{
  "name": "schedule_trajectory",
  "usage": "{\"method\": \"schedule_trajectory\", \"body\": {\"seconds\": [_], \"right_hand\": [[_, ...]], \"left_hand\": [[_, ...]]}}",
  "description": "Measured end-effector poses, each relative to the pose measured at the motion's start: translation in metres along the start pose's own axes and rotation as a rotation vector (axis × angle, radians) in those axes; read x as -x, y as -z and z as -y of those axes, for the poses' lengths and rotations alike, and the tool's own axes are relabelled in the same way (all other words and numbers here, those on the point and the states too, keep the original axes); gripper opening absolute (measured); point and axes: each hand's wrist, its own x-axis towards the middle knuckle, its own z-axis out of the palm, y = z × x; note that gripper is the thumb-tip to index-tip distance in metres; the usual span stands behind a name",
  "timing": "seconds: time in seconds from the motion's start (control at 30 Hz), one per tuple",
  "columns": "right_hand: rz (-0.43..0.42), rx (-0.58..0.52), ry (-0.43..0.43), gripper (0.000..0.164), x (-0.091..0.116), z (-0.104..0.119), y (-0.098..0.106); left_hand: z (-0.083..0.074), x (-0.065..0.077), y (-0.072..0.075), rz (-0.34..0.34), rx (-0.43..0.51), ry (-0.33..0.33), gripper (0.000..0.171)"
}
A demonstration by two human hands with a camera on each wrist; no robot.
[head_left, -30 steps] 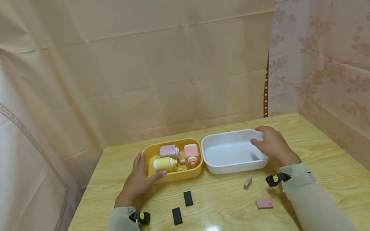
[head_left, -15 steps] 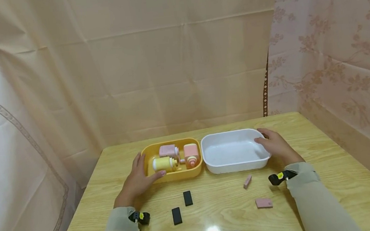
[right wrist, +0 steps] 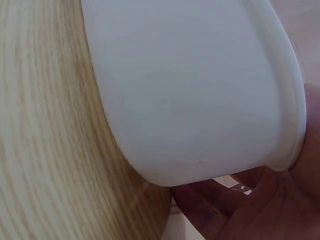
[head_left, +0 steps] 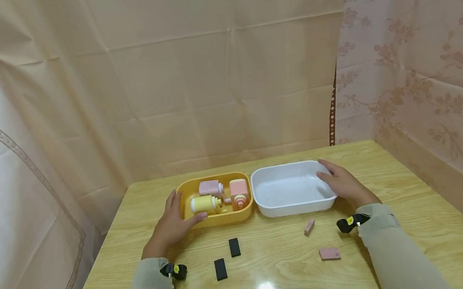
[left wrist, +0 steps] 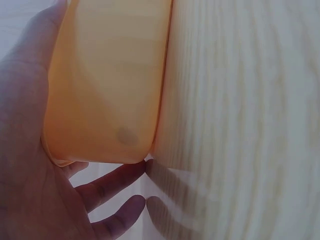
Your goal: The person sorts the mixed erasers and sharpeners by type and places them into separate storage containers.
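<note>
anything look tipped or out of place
No spill or damage shows. The yellow bottle and purple bottle lie on their sides in the yellow tray, as if tipped, and near the white tray one pink block sits slanted, while the other lies straighter.

The bare hands show beyond plain grey-beige sleeves whose cuffs carry black straps with small, blocky black devices, each marked with a yellow patch.

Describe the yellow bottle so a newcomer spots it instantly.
On the wooden table, find the orange tray gripped by the left hand. The yellow bottle lies inside, nearest that hand's thumb; its yellow body sets it apart from the pink bottle and lilac bottle.
</note>
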Motion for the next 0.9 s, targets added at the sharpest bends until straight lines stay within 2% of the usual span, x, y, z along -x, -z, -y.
{"method": "schedule_trajectory", "body": {"seconds": [0.27,0.53,0.77,0.9], "right_hand": [[0.019,-0.008,-0.02,0.072,-0.002,0.001,-0.002],[0.107,-0.076,-0.032,0.082,0.004,0.002,0.0],[0.136,-0.095,-0.01,0.09,0.007,-0.001,-0.002],[0.123,-0.067,-0.009,0.089,0.005,-0.002,-0.002]], "left_hand": [[-0.001,0.002,0.001,-0.028,-0.017,-0.025,0.133],[-0.012,0.01,0.006,-0.153,-0.135,-0.12,0.132],[-0.027,0.025,0.007,-0.268,-0.26,-0.232,0.116],[-0.04,0.04,0.005,-0.34,-0.318,-0.354,0.093]]}}
